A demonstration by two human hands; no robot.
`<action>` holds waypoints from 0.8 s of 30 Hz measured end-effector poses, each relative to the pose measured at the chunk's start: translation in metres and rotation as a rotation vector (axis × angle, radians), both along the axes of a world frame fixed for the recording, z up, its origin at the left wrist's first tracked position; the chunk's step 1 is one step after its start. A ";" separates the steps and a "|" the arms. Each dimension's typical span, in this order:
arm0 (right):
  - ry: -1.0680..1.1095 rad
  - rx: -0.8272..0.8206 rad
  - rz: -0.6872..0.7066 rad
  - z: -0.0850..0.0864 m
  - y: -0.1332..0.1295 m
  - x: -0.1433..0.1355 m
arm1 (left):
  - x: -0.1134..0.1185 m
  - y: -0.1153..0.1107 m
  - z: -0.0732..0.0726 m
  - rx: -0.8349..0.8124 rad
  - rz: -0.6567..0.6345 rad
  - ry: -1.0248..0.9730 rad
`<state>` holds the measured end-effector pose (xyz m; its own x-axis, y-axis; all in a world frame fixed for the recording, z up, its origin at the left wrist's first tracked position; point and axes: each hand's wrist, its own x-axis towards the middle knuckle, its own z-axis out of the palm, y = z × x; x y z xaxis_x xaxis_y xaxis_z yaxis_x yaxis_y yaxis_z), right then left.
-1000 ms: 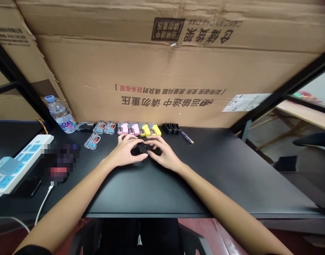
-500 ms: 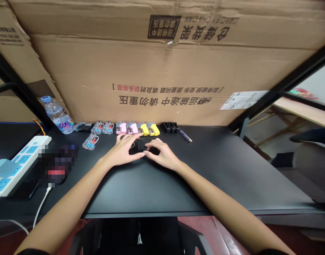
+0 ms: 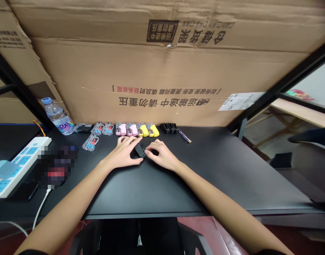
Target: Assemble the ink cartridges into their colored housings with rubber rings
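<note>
A small black rectangular block point(image 3: 140, 151) is between my two hands, low over the black table. My left hand point(image 3: 124, 152) curves around its left side, the thumb near its lower end and the index finger near its upper end. My right hand point(image 3: 162, 154) has thumb and index finger closed at the block's right edge, the other fingers curled. A bit of dark material shows just above the right fingers; what it is cannot be made out. Behind the hands stand pink toy-like pieces point(image 3: 121, 129) and yellow toy-like pieces point(image 3: 143, 130) in a row.
Clear plastic pieces point(image 3: 90, 142) lie left of the row. Black parts point(image 3: 169, 128) and a pen-like stick point(image 3: 185, 136) lie right. A water bottle point(image 3: 58, 117), a power strip point(image 3: 20, 166) and a blurred-out device point(image 3: 58, 166) with a white cable stand left. Cardboard point(image 3: 151, 71) walls the back.
The black block has turned and now slants down to the right with its flat face showing. My left thumb has shifted slightly down, apart from the right thumb.
</note>
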<state>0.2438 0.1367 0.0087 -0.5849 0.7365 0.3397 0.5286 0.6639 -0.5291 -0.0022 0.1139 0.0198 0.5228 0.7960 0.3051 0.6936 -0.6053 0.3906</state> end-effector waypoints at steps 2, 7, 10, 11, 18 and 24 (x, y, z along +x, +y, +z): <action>-0.027 0.030 -0.007 0.000 0.003 0.004 | 0.000 0.000 0.000 -0.009 -0.010 0.000; -0.008 0.139 -0.153 0.001 0.025 0.027 | 0.000 -0.002 0.003 -0.004 -0.016 0.002; 0.001 0.177 -0.218 0.005 0.035 0.042 | 0.000 -0.003 0.005 -0.001 -0.005 0.016; -0.006 0.176 -0.214 0.007 0.037 0.046 | 0.000 -0.003 0.005 -0.005 -0.001 0.019; -0.121 0.090 -0.063 0.019 0.031 0.050 | 0.002 0.000 -0.001 0.015 0.044 0.005; -0.122 0.043 0.024 0.018 0.025 0.041 | 0.007 -0.002 0.001 0.036 0.063 0.021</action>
